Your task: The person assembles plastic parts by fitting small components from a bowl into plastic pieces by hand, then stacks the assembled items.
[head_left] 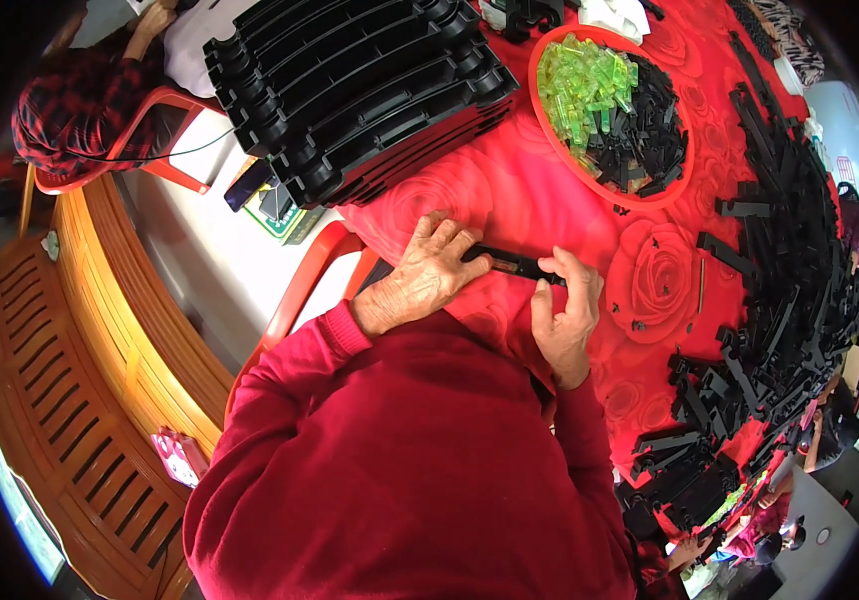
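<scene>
Slim black part lies between two hands, loose stock around them

The slim black part (515, 264) lies between the two hands, just above the red patterned tablecloth (500, 190) or on it; which, I cannot tell. A brownish strip shows along its middle. The left hand (433, 265) has its thumb and forefinger closed on the near end, probably to keep the part steady. The right hand (570, 310) is at the other end, forefinger over it and thumb just below; whether they pinch or only touch is unclear. Gripping from the ends seems to leave the middle uncovered and in sight.

Beyond the right hand, farther from the body, stands an orange-red bowl (647, 203) with yellow-green clear pieces (590, 85) on its left side and small black pieces (640, 140) on its right, likely kept apart so either kind is easy to pick out. To the right of that hand, a long heap of black parts (790, 250) lines the table, seemingly left loose within reach.

Ahead of the left hand, black trays (360, 90) are stacked, presumably to save room. Left of its wrist is a red chair (320, 260).
</scene>
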